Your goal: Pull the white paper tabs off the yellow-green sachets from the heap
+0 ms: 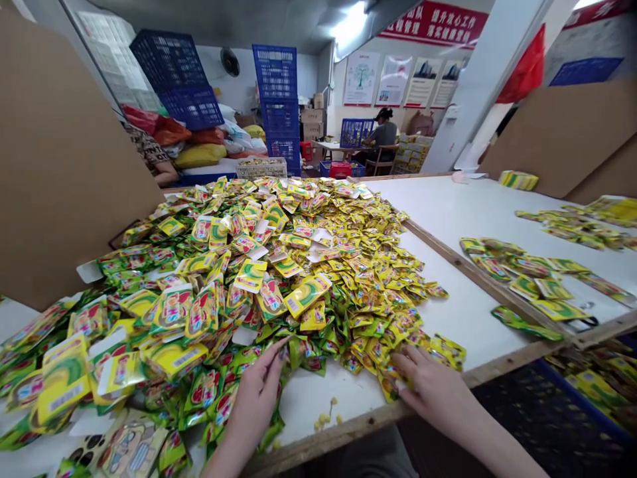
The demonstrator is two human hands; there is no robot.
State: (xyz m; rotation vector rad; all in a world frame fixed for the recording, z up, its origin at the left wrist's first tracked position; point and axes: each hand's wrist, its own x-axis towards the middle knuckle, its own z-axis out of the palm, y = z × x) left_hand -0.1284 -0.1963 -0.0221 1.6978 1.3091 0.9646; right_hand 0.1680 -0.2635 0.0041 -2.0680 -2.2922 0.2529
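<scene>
Since our left hand [256, 398] lies with fingers together and our right hand [432, 388] spreads its fingers on the packets [279, 265], a hard push could spill some off the tabletop [462, 226].

Packing workshop [318, 133], blue crates [277, 86], heaped sachets [298, 265], wall posters [393, 79]

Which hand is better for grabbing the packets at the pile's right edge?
Probably the right hand. Its fingers rest on those packets. The left hand is farther away, touching the pile's near side further left.
</scene>
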